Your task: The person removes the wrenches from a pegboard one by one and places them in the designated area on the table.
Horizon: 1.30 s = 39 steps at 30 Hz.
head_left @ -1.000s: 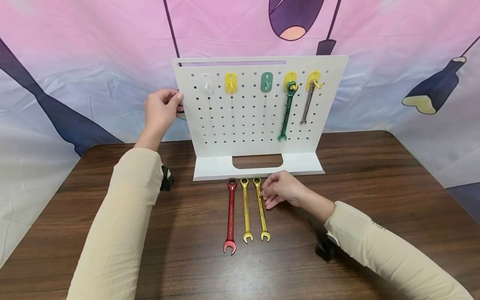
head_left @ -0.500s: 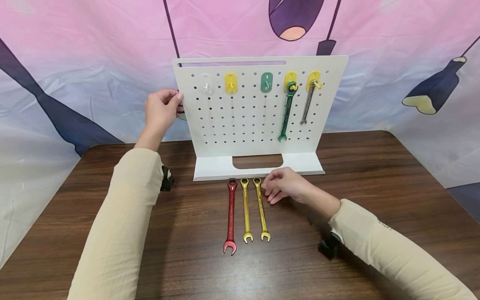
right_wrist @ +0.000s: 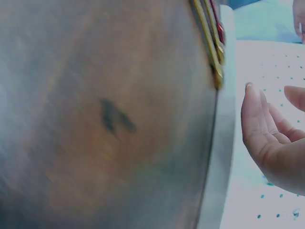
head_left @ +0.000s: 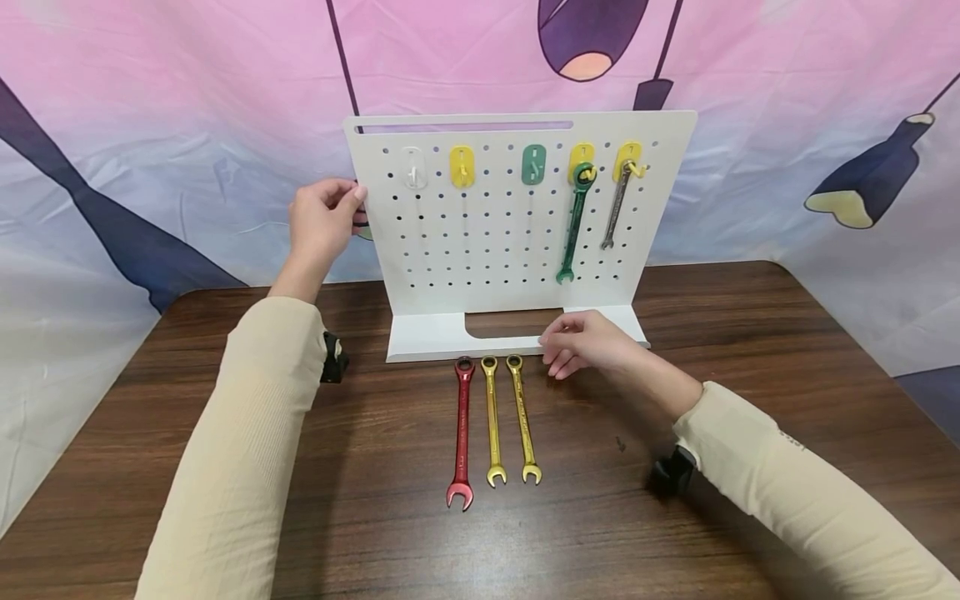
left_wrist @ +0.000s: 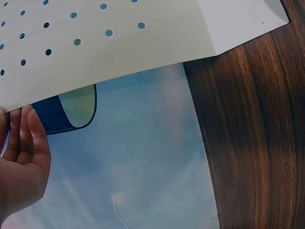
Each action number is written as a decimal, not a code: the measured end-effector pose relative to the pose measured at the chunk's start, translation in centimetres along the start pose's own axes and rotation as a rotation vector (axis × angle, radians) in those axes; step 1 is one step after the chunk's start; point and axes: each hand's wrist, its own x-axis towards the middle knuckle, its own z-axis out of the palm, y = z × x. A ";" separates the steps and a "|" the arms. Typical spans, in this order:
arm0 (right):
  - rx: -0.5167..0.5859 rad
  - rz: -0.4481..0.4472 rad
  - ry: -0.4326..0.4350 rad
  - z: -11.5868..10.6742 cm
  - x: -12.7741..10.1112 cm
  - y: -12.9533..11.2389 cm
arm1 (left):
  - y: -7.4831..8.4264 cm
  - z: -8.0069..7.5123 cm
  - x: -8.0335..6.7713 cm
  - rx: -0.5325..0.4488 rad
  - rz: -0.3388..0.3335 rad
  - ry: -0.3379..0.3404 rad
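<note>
My left hand (head_left: 322, 218) pinches the left edge of a white pegboard (head_left: 442, 298), as the left wrist view also shows. Loosely curved and holding nothing, my right hand (head_left: 592, 342) hovers by the board's front base. To its left, side by side on the table, lie a red combination wrench (head_left: 462, 429) and two yellow ones, a middle yellow wrench (head_left: 492, 417) and a right yellow wrench (head_left: 523, 421). A green wrench (head_left: 575, 227) and a smaller silver wrench (head_left: 617, 208) hang from hooks at the board's right.
Nothing hangs on the white hook (head_left: 413, 169), the left yellow hook (head_left: 462, 167) or the green hook (head_left: 533, 165). The dark wooden table (head_left: 375, 533) carries the board near its back edge. Behind hangs a pink and blue cloth (head_left: 240, 108).
My right hand has lifted away from beside the right yellow wrench, moving right and toward the board's base. The left hand, the board and the wrenches have stayed put.
</note>
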 end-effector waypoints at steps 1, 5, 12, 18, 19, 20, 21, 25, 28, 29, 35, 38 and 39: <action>0.000 -0.004 0.007 -0.2 0.0 -0.3 | 1.0 -0.1 -0.9 0.047 -0.010 0.008; -0.002 -0.031 0.027 -1.1 -0.2 -1.2 | 1.8 -0.1 -1.5 0.045 -0.029 0.010; -0.042 -0.070 0.069 -2.3 -0.3 -2.2 | 1.9 -0.1 -1.6 0.056 -0.020 0.018; -0.060 -0.135 0.095 -3.2 -0.2 -3.0 | 1.8 -0.1 -1.6 0.063 -0.019 0.014; -0.060 -0.139 0.101 -3.4 -0.2 -3.2 | 1.9 -0.1 -1.7 0.064 -0.018 0.013; -0.065 -0.144 0.106 -3.5 -0.2 -3.4 | 1.9 -0.1 -1.7 0.065 -0.016 0.014; -0.075 -0.146 0.118 -3.7 -0.2 -3.7 | 1.9 -0.1 -1.7 0.067 -0.014 0.014; -0.117 -0.144 0.167 -4.2 -0.3 -4.7 | 1.9 -0.1 -1.7 0.067 -0.012 0.016; -0.130 -0.143 0.209 -4.6 -0.3 -5.4 | 1.9 -0.1 -1.6 0.067 -0.010 0.017; -0.128 -0.142 0.219 -4.7 -0.3 -5.6 | 1.8 -0.1 -1.6 0.067 -0.009 0.018; -0.118 -0.162 0.262 -5.3 -0.1 -6.2 | 1.8 -0.1 -1.6 0.071 -0.005 0.016; -0.127 -0.170 0.271 -5.6 0.1 -6.4 | 1.8 -0.1 -1.6 0.071 -0.010 0.015; -0.132 -0.172 0.272 -5.7 0.1 -6.5 | 1.8 -0.1 -1.6 0.072 -0.009 0.015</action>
